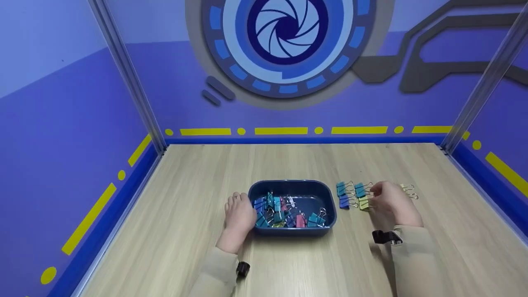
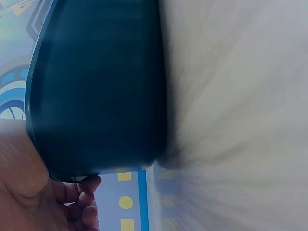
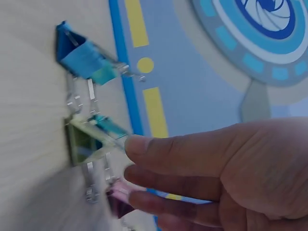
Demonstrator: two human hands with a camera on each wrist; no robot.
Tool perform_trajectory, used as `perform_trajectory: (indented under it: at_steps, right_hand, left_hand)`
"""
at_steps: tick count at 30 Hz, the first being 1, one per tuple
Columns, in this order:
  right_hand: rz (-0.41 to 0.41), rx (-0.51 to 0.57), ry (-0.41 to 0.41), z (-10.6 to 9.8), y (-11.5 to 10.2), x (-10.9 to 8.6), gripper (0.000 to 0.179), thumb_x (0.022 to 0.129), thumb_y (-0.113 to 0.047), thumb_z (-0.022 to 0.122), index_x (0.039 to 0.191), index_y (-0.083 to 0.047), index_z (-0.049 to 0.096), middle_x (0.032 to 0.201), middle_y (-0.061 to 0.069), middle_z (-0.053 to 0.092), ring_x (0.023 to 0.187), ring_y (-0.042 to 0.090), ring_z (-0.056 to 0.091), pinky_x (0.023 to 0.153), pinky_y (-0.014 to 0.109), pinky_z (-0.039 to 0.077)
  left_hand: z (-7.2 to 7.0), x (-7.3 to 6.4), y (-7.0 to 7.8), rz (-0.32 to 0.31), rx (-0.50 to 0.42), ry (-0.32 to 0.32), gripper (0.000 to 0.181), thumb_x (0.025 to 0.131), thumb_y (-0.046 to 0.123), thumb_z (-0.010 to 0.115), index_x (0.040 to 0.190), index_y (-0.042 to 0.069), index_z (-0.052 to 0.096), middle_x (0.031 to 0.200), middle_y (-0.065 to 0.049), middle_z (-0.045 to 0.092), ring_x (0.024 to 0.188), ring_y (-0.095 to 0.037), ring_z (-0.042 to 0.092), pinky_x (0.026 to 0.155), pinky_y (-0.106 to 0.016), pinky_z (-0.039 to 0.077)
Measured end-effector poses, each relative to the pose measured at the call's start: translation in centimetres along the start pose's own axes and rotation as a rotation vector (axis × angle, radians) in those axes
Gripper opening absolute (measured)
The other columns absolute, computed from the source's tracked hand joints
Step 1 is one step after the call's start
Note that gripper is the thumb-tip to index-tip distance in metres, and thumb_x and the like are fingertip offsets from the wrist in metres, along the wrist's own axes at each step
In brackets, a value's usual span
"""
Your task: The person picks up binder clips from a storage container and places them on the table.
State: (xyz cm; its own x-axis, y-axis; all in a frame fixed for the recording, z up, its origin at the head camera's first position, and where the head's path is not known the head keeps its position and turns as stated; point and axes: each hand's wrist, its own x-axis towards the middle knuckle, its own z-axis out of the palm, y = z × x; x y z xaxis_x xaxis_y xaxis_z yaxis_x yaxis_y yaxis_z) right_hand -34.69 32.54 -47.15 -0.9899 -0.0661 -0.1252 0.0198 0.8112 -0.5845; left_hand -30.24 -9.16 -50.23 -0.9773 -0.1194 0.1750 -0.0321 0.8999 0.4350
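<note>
A dark blue plastic box (image 1: 293, 232) stands on the table with several binder clips (image 1: 301, 220) in blue, teal and pink inside. My left hand (image 1: 240, 212) holds the box's left end, palm over the rim and fingers (image 2: 89, 183) curled against the outer wall; the thumb is hidden. To the right of the box, binder clips lie in two rows. My right hand (image 1: 394, 202) is over them, thumb and fingers apart. In the right wrist view the thumb tip is by a yellow clip (image 3: 83, 144) and a teal clip (image 3: 111, 126); a pink clip (image 3: 120, 199) meets a fingertip.
A blue clip (image 1: 344, 202) and a teal clip (image 1: 343, 188) lie nearest the box's right side. Beyond the right hand, wire handles (image 1: 409, 190) of more clips show. Purple-blue panels (image 1: 165, 82) wall the wooden table (image 1: 198, 165) at the back and both sides.
</note>
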Motion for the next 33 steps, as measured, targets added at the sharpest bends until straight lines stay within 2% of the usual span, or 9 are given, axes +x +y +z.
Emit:
perform_trajectory:
  at_steps: [4, 11, 19, 26, 33]
  right_hand:
    - [-0.050, -0.024, 0.048, -0.4, -1.5, -0.3, 0.042, 0.093, -0.009, 0.065, 0.130, 0.011, 0.058, 0.124, 0.031, 0.064, 0.110, 0.044, 0.063, 0.091, 0.055, 0.051]
    - [-0.227, -0.051, 0.130, 0.6, -5.0, -0.6, 0.030, 0.093, -0.008, 0.067, 0.121, 0.005, 0.068, 0.118, 0.025, 0.070, 0.108, 0.042, 0.065, 0.091, 0.056, 0.052]
    - [-0.373, -0.084, 0.123, 3.0, -8.4, -1.1, 0.025, 0.087, 0.002, 0.071, 0.112, 0.002, 0.073, 0.110, 0.020, 0.074, 0.102, 0.037, 0.068, 0.089, 0.054, 0.054]
    - [-0.546, -0.219, 0.103, 6.0, -10.2, -1.6, 0.027, 0.077, 0.012, 0.074, 0.101, 0.002, 0.077, 0.100, 0.015, 0.076, 0.097, 0.033, 0.071, 0.089, 0.050, 0.056]
    - [-0.601, -0.398, 0.119, 8.4, -11.0, -1.9, 0.030, 0.070, 0.017, 0.068, 0.092, -0.002, 0.078, 0.088, 0.011, 0.074, 0.082, 0.028, 0.069, 0.076, 0.045, 0.057]
  left_hand:
    - [0.1, 0.0, 0.0, -0.006, -0.003, -0.008, 0.030, 0.091, 0.009, 0.065, 0.116, -0.007, 0.059, 0.118, -0.023, 0.056, 0.111, -0.039, 0.050, 0.098, -0.051, 0.039]
    - [0.0, 0.0, 0.1, -0.020, 0.009, -0.021, 0.032, 0.092, 0.011, 0.066, 0.118, -0.007, 0.059, 0.117, -0.022, 0.056, 0.110, -0.037, 0.050, 0.097, -0.050, 0.040]
    - [0.0, 0.1, 0.0, -0.010, 0.008, -0.003, 0.029, 0.091, 0.010, 0.066, 0.115, -0.006, 0.060, 0.114, -0.021, 0.057, 0.107, -0.037, 0.051, 0.095, -0.050, 0.040]
    - [0.2, 0.0, -0.1, 0.011, 0.021, 0.015, 0.028, 0.090, 0.011, 0.068, 0.110, -0.006, 0.060, 0.112, -0.021, 0.057, 0.107, -0.037, 0.051, 0.093, -0.050, 0.041]
    - [0.2, 0.1, -0.1, 0.017, 0.026, 0.018, 0.027, 0.090, 0.011, 0.068, 0.110, -0.006, 0.060, 0.113, -0.022, 0.057, 0.108, -0.038, 0.052, 0.094, -0.050, 0.041]
